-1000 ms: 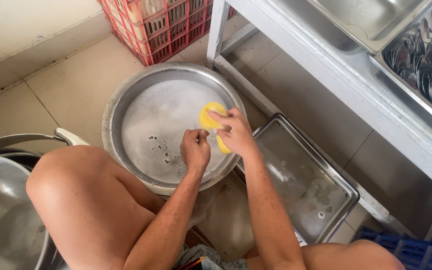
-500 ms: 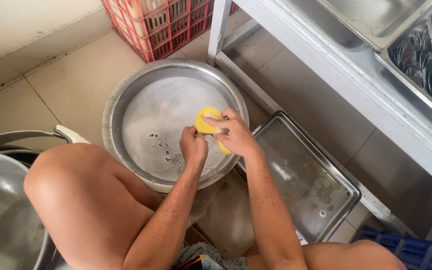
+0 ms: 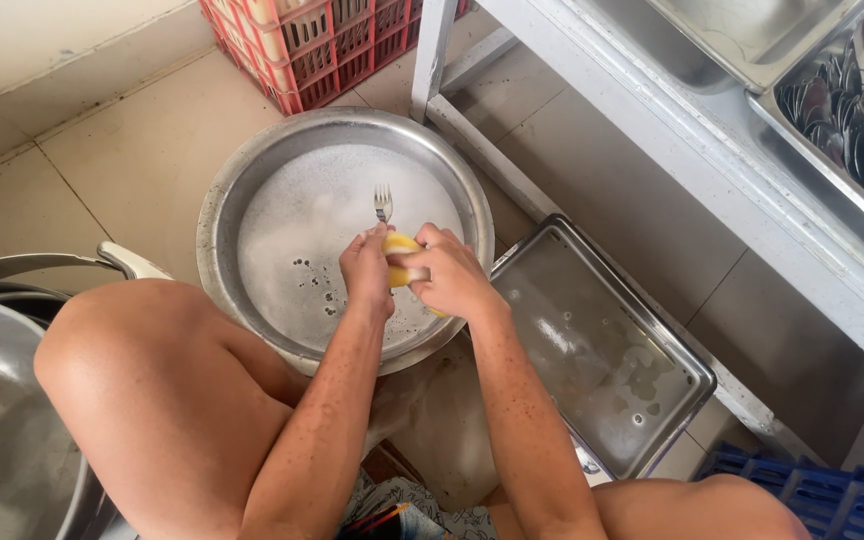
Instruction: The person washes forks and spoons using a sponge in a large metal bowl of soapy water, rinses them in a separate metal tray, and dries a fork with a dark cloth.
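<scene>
Single view only, head-mounted. We look steeply down, near our own hands (image 3: 417, 275) over the round metal basin (image 3: 252, 170) on the tiled floor (image 3: 122, 150). Knees crowd the lower frame; the steel rack (image 3: 672, 110) at upper right is cut off, probably a shelf.

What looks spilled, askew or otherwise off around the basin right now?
Nothing stands out. The left hand holds a fork upright over the soapy round basin while the right hand presses a yellow sponge to it. The wet rectangular tray lies flat on the floor beside the basin.
</scene>
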